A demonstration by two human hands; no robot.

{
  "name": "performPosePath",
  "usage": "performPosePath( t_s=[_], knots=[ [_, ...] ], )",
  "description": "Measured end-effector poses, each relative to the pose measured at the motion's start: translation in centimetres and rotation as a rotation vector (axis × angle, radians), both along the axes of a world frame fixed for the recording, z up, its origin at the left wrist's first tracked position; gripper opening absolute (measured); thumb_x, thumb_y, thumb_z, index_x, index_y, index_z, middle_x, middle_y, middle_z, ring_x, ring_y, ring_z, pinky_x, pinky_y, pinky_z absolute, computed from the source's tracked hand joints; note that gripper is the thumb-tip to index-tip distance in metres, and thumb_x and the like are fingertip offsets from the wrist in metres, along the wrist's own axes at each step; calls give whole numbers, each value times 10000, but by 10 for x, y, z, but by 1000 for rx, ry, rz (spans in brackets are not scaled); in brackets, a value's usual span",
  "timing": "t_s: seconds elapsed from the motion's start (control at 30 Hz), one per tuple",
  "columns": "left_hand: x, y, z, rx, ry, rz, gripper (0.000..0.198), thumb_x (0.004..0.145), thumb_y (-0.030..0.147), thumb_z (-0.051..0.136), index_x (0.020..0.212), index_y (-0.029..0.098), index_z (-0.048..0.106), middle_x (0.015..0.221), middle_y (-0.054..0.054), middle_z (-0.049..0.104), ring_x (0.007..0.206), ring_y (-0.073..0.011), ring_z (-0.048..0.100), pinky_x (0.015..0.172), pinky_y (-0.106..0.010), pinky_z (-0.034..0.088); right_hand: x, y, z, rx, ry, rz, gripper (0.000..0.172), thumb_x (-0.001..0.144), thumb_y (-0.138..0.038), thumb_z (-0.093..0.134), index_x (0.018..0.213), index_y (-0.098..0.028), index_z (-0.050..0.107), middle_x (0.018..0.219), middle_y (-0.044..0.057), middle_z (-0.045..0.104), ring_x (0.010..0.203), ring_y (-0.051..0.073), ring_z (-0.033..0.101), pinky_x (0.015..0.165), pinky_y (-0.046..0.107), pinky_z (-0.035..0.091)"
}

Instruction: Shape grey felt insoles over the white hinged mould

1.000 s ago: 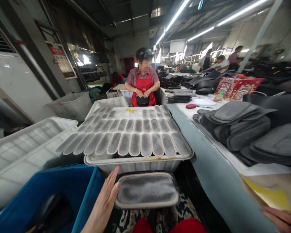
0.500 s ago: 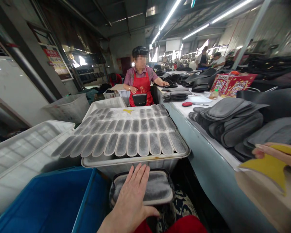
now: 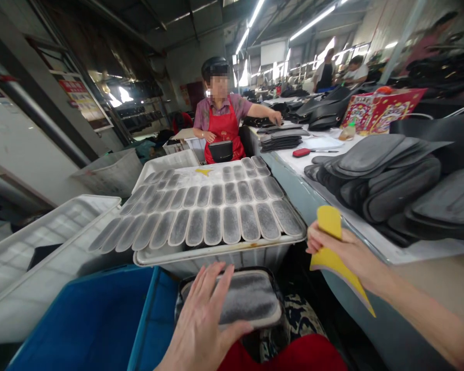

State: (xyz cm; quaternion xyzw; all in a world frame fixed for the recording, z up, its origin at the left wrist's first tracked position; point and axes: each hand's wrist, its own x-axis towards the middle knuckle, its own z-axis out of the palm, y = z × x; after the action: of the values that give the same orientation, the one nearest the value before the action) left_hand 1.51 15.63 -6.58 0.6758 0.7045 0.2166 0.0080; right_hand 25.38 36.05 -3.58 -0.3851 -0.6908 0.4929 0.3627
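My left hand (image 3: 206, 319) has its fingers spread over the near side of a grey oval panel with a pale rim (image 3: 249, 296). That panel lies on top of a black bag-like piece at my lap, mostly hidden. My right hand (image 3: 334, 247) is closed round a yellow flat piece with a flared, pointed end (image 3: 328, 221), held between the panel and the table. Ahead, rows of similar grey oval panels (image 3: 195, 226) lie on a white board over a white bin (image 3: 216, 252). A second yellow flared piece (image 3: 204, 171) lies on the board's far part.
A blue bin (image 3: 81, 319) stands at my left, with a white crate (image 3: 54, 232) beyond it. The table (image 3: 325, 190) on the right bears stacks of dark panels (image 3: 375, 175), a red case (image 3: 301, 152) and a small bottle (image 3: 348, 131). A co-worker in a red apron (image 3: 222, 129) faces me.
My right hand has swung left from over the table's edge with the yellow piece. The left hand stays over the panel, its fingers slightly more bent. The co-worker's arm has lifted.
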Motion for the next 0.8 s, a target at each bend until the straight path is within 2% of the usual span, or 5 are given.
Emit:
performPosePath(
  t_s=[0.2, 0.43, 0.57, 0.63, 0.8],
  knots=[
    [-16, -44, -11, 41, 10, 284, 1007, 735, 375, 746, 1527, 308, 127, 1543, -125, 321, 1436, -404, 225, 1079, -675, 326, -15, -51, -51, -218, -43, 216, 363, 843, -545, 618, 1043, -242, 592, 706, -51, 396, 617, 120, 399, 572, 249, 373],
    [-10, -48, -31, 104, -203, 470, 930, 762, 379, 719, 1513, 265, 183, 1532, -129, 330, 1422, -345, 288, 1109, -593, 342, -10, -74, -62, -322, -21, 304, 770, 733, -490, 752, 1398, -342, 395, 1039, -7, 445, 660, 106, 396, 597, 254, 410],
    [-2, -48, -30, 98, -536, 641, 977, 734, 404, 738, 1512, 248, 168, 1505, -131, 376, 1393, -326, 358, 1126, -533, 337, -21, -92, -73, -319, -28, 185, 951, 685, -506, 770, 1483, -335, 281, 1190, 24, 456, 727, 127, 502, 647, 269, 484],
    [2, -50, -32, 88, -750, 695, 1039, 725, 421, 752, 1518, 260, 100, 1493, -135, 384, 1371, -318, 397, 1114, -511, 359, -32, -106, -80, -333, -5, 89, 975, 684, -500, 771, 1492, -355, 244, 1292, 25, 428, 935, 177, 574, 769, 279, 522],
    [12, -50, -40, 216, -1051, 708, 1047, 766, 424, 751, 1511, 303, 25, 1517, -153, 322, 1337, -301, 451, 1051, -445, 450, -58, -131, -85, -351, -1, -104, 1033, 663, -505, 773, 1509, -337, 205, 1417, 50, 402, 1262, 291, 490, 981, 365, 491]
  ],
)
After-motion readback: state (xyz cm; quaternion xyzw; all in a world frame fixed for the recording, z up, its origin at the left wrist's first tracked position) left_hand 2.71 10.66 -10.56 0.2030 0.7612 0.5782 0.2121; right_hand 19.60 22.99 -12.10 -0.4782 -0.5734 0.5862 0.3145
